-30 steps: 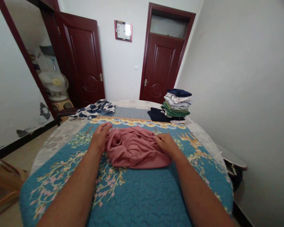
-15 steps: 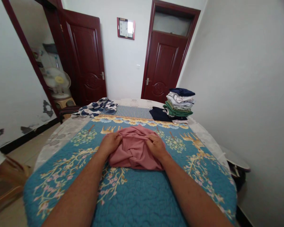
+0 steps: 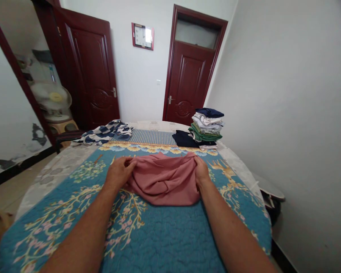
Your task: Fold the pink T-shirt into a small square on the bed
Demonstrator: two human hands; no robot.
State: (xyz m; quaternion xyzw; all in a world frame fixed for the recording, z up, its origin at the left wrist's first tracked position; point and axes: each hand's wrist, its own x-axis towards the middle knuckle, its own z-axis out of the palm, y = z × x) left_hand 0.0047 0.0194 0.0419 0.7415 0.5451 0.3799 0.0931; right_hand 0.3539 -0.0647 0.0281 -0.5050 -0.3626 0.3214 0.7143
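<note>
From my feed, left to right. Far left, a white electric fan sits in a closet beside an open dark red door. On the far end of the bed, a blue-and-white checked garment lies bunched up.

Left grip is closed at the pink cloth's far left corner, with the fingers pinching the edge. The pink cloth lies loosely folded and wrinkled near the middle of the blue flowered quilt, between both grips and touching both. Right grip is also closed, pinching the far right corner. I can't see its fingertips clearly from here.

Above the cloth, a wall clock hangs beside a closed dark red door. To the right on the bed, a navy garment lies just beside a stack of folded clothes.
</note>
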